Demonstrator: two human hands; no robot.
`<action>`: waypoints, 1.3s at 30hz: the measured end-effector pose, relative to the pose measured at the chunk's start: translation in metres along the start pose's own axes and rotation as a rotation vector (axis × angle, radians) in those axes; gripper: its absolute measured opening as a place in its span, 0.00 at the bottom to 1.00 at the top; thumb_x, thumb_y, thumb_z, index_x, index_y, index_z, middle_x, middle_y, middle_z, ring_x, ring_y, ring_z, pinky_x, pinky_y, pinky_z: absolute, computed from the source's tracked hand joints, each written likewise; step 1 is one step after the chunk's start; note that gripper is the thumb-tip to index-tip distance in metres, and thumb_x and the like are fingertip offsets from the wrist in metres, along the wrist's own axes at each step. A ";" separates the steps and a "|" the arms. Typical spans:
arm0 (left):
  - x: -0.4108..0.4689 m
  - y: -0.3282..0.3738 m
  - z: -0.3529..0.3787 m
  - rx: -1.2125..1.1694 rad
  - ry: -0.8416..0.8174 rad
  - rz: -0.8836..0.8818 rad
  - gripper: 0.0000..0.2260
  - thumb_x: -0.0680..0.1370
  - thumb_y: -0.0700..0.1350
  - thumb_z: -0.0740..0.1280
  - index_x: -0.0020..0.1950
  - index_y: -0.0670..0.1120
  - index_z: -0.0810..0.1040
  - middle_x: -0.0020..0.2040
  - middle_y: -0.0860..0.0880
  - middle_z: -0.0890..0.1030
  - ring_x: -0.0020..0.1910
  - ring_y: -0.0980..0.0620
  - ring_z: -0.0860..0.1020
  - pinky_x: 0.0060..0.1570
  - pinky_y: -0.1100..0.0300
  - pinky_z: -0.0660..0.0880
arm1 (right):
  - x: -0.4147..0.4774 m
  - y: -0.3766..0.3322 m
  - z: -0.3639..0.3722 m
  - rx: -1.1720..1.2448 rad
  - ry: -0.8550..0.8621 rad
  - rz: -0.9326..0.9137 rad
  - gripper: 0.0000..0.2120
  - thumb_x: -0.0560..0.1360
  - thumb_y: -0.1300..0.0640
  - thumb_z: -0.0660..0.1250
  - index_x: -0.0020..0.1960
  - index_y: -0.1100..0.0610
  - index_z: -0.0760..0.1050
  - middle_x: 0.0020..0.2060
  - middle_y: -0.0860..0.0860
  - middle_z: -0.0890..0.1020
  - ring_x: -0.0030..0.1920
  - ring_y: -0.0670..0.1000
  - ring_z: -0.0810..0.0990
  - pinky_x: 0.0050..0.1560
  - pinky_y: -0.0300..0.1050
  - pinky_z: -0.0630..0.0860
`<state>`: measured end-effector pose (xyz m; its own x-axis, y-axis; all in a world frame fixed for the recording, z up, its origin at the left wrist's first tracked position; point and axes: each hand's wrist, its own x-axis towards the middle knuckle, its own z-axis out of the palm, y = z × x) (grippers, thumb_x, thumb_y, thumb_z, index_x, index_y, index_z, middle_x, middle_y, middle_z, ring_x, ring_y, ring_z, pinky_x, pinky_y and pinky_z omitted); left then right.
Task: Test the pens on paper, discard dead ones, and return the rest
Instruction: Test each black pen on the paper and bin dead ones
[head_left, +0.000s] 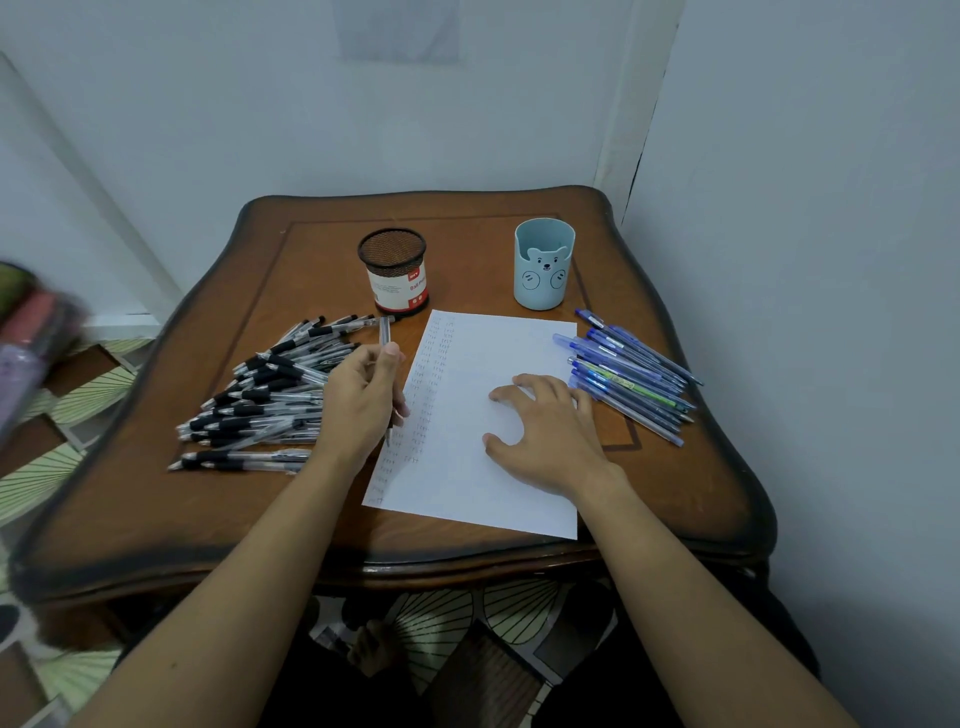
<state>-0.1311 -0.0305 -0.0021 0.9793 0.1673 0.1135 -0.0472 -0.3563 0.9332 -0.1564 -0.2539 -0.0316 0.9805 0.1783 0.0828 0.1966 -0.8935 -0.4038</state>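
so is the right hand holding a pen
No, the right hand lies flat on the paper, fingers spread, holding nothing.

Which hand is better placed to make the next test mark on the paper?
The left hand: it holds a pen, tip by the marks on the paper. The right hand lies flat on the paper, holding nothing.

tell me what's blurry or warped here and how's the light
Head view: light dim, flat, bluish, shadows soft, no glare on the paper; the coloured thing at the left edge is smeared beyond telling; the wide lens bows the table rim and walls; the pen in the left hand looks fairly sharp.
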 end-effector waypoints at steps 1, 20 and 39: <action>0.003 0.002 0.000 0.001 0.007 -0.015 0.13 0.84 0.55 0.59 0.49 0.49 0.78 0.31 0.48 0.79 0.28 0.49 0.79 0.29 0.56 0.79 | 0.001 0.000 0.000 0.001 0.006 -0.006 0.25 0.74 0.36 0.64 0.69 0.40 0.70 0.73 0.45 0.66 0.74 0.47 0.59 0.73 0.56 0.51; 0.065 0.001 0.031 0.684 -0.082 -0.059 0.09 0.77 0.40 0.65 0.44 0.39 0.84 0.41 0.44 0.84 0.41 0.45 0.81 0.41 0.52 0.81 | 0.005 0.005 0.002 -0.014 -0.045 -0.071 0.29 0.77 0.36 0.61 0.76 0.42 0.63 0.78 0.46 0.60 0.78 0.49 0.53 0.77 0.52 0.47; 0.116 0.013 0.042 0.652 0.166 0.177 0.22 0.82 0.37 0.60 0.76 0.47 0.66 0.79 0.42 0.59 0.67 0.35 0.72 0.61 0.43 0.75 | 0.007 0.010 0.007 -0.058 -0.093 -0.101 0.31 0.78 0.34 0.55 0.78 0.43 0.57 0.80 0.47 0.54 0.80 0.50 0.47 0.77 0.54 0.40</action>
<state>-0.0103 -0.0542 0.0087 0.9223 0.1754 0.3443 -0.0251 -0.8620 0.5063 -0.1475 -0.2586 -0.0418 0.9523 0.3033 0.0340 0.2961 -0.8911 -0.3438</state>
